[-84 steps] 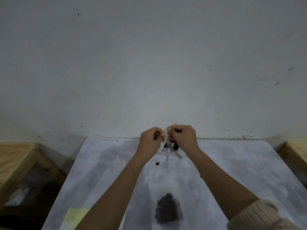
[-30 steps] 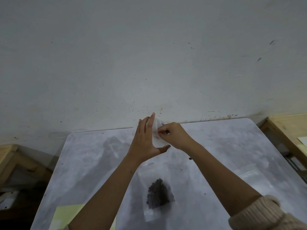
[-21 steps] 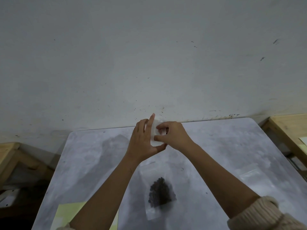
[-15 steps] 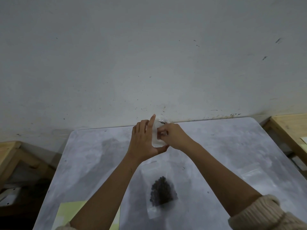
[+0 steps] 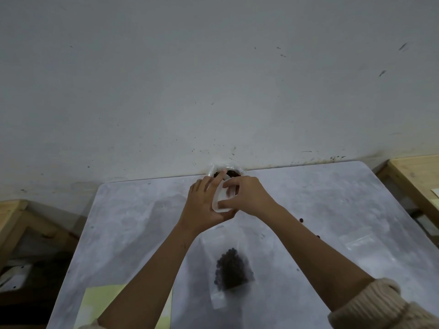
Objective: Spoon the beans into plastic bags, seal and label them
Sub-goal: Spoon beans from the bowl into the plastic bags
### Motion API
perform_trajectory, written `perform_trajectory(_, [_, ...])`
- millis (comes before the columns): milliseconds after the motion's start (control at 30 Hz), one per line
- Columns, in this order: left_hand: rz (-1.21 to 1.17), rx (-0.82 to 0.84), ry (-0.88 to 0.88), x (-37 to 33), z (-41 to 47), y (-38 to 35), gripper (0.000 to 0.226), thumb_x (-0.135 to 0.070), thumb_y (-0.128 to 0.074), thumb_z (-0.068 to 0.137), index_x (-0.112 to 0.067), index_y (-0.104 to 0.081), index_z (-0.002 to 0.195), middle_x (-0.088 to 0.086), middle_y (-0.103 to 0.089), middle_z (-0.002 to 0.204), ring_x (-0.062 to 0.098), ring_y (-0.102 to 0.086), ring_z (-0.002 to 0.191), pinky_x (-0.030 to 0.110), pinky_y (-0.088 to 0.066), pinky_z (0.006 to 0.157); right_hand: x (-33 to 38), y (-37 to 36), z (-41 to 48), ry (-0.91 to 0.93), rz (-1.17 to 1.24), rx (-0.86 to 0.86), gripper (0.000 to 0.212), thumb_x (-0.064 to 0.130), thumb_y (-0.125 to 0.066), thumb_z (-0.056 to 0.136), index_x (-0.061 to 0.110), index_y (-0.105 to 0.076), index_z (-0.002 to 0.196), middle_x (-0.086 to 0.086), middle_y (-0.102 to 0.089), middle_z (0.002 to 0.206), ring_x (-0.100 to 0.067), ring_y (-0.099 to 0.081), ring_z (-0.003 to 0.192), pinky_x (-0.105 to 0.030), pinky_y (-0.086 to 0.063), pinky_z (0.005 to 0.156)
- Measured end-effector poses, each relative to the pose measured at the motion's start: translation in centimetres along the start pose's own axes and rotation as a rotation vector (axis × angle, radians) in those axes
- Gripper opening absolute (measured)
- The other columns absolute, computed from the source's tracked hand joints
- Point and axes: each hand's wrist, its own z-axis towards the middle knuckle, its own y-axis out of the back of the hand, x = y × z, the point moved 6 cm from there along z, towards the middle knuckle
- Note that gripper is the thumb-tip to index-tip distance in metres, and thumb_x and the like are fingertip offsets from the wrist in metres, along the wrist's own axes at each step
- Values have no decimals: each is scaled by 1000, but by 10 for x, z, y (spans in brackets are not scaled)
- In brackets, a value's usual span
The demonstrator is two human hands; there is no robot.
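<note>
A small clear plastic bag (image 5: pixel 219 200) is held upright over the far middle of the table, between both hands. My left hand (image 5: pixel 204 205) backs it with fingers stretched up along it. My right hand (image 5: pixel 247 195) pinches its front side with thumb and fingers. Behind the hands, against the wall, a white container of dark beans (image 5: pixel 231 171) shows partly. A flat clear bag with a heap of dark beans (image 5: pixel 231 269) lies on the table near me. I cannot see a spoon.
The grey table (image 5: pixel 123 229) stands against a white wall. Empty clear bags (image 5: pixel 358 241) lie at the right, yellow paper (image 5: pixel 99 302) at the near left. Loose beans (image 5: pixel 301 220) are scattered right of my arm. Wooden furniture (image 5: pixel 413 176) flanks both sides.
The bag has opened wider between my hands over the last second. My right fingers have shifted on its front side. The view has tilted slightly, and the bean container now shows behind.
</note>
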Motion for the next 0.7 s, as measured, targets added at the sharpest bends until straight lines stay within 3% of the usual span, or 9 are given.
perform_trajectory(100, [15, 4, 53, 6, 1, 0, 89, -67, -55, 70, -30, -23, 145, -4, -54, 120, 12, -50, 104, 27, -35, 94, -9, 3, 4, -19, 128, -28, 39, 31, -78, 71, 17, -69, 107, 6, -61, 89, -3, -55, 78, -2, -40, 60])
perform_trajectory(233, [-152, 56, 241, 32, -5, -2, 87, -63, -61, 69, -42, -22, 143, -17, -49, 104, 3, -47, 96, 28, -38, 92, -34, 17, 16, -54, 333, -158, 11, 17, -70, 82, 14, -73, 92, 0, -72, 91, -1, -63, 78, 1, -44, 69])
perform_trajectory(333, [-340, 151, 394, 57, -10, -13, 86, -53, -74, 68, -49, -26, 139, -19, -50, 100, 3, -50, 98, 32, -43, 93, -63, 25, 25, -63, 216, -268, 10, 7, -66, 83, 8, -72, 90, -6, -70, 91, -12, -64, 81, -6, -47, 73])
perform_trajectory(433, [-438, 245, 519, 73, -10, -30, 87, -52, -78, 66, -46, -30, 139, -17, -51, 109, 4, -50, 110, 29, -41, 96, -96, 17, 36, -102, 70, -316, 17, 8, -66, 83, 4, -68, 100, -12, -63, 99, -16, -60, 82, -23, -52, 82])
perform_trajectory(567, [-462, 258, 561, 82, 3, -42, 81, -45, -79, 69, -30, -37, 137, -15, -46, 129, 3, -44, 120, 24, -35, 100, -122, -15, 49, -255, 52, -85, 44, 27, -65, 85, 9, -52, 123, -13, -58, 109, -18, -56, 88, -21, -43, 74])
perform_trajectory(633, [-461, 253, 572, 84, 14, -45, 77, -39, -79, 71, -26, -37, 135, -14, -43, 129, 2, -41, 119, 20, -32, 97, -125, -36, 56, -308, 124, 71, 47, 30, -63, 87, 11, -47, 126, -11, -62, 96, -20, -59, 81, -21, -45, 62])
perform_trajectory(700, [-434, 282, 564, 88, 23, -49, 77, -40, -79, 70, -24, -38, 132, -12, -42, 126, 2, -42, 116, 20, -34, 96, -124, -49, 63, -299, 219, 94, 37, 25, -64, 86, 11, -53, 118, -6, -61, 80, -20, -61, 71, -25, -50, 60])
